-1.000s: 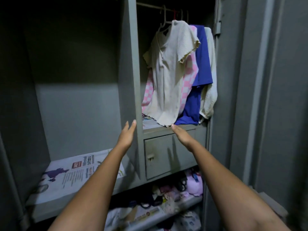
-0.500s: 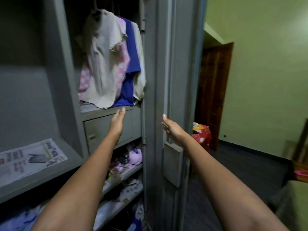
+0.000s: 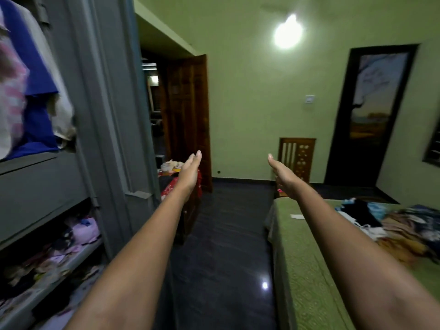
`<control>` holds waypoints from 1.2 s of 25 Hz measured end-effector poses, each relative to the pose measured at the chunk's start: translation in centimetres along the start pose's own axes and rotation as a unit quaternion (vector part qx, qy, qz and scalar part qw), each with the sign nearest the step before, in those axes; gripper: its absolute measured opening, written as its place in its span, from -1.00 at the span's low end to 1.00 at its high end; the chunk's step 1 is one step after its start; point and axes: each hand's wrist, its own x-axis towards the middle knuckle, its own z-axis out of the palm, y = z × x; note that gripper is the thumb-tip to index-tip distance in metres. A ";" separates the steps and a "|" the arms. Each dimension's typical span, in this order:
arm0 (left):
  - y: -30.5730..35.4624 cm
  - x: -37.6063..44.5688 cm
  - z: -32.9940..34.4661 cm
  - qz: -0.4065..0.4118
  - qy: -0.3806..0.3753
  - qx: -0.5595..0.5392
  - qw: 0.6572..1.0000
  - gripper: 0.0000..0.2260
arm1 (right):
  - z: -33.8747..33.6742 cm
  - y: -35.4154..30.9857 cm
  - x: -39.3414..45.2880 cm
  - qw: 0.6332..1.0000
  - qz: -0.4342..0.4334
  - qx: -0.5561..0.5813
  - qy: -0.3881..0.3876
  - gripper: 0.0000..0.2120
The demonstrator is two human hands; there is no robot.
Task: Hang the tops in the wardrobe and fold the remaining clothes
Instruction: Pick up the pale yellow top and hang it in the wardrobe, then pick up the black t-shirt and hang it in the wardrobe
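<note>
The grey wardrobe [image 3: 100, 110] fills the left edge, with several tops hanging in it: a blue top [image 3: 35, 75], a pink checked top [image 3: 9, 75] and a pale one behind. A pile of loose clothes [image 3: 400, 225] lies on the green bed [image 3: 309, 270] at the right. My left hand [image 3: 190, 172] and my right hand [image 3: 283, 172] are stretched out in front of me over the floor, fingers straight, holding nothing. Both hands are away from the wardrobe and the pile.
The wardrobe's lower shelves [image 3: 59, 253] hold jumbled clothes. Its open door [image 3: 140, 129] juts out at the left. A wooden door [image 3: 188, 120], a red-covered stand [image 3: 176, 184], a wooden chair [image 3: 297, 158] and a dark doorway [image 3: 371, 115] stand along the far wall. Dark floor [image 3: 226, 246] runs between wardrobe and bed.
My view has swung right, from the inside of the wardrobe to the room and bed. Both hands came away from the wardrobe's drawer and door and stay empty.
</note>
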 end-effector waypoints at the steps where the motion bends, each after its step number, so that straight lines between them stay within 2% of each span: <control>1: -0.1 0.2 1.6 0.001 -0.013 -0.003 1.000 -0.46 | -1.8 0.7 -0.5 1.000 0.016 -0.001 0.014 -0.21; 3: -0.7 0.6 4.5 -0.008 -0.042 -0.004 0.999 -0.44 | -4.3 2.1 -1.1 0.999 0.040 -0.006 0.028 -0.05; 5: -1.2 1.5 6.7 -0.015 -0.068 0.001 0.998 -0.41 | -5.9 3.0 -0.7 0.998 0.045 -0.018 0.027 0.01; 11: -3.2 10.5 10.6 0.003 -0.067 -0.016 0.998 -0.40 | -7.6 2.9 7.3 1.000 0.014 -0.012 0.021 -0.17; 14: -6.9 16.4 12.3 -0.021 -0.060 -0.026 0.998 -0.40 | -6.8 5.1 13.9 0.999 0.021 -0.025 0.002 -0.12; 17: -9.2 24.6 13.5 -0.041 -0.061 -0.005 0.997 -0.37 | -6.8 4.0 21.9 0.998 0.036 -0.045 -0.008 -0.24; 22: -7.0 40.2 14.4 0.023 -0.044 -0.004 0.999 -0.42 | -8.3 -0.4 36.6 0.998 -0.022 -0.041 0.039 -0.28; 26: -11.3 48.9 17.0 0.004 -0.069 0.014 0.997 -0.44 | -8.0 3.7 46.6 0.997 0.003 -0.075 0.023 -0.35; 30: -15.7 58.5 19.5 -0.021 -0.068 0.025 0.997 -0.46 | -9.4 6.0 57.4 0.997 0.031 -0.068 0.018 -0.29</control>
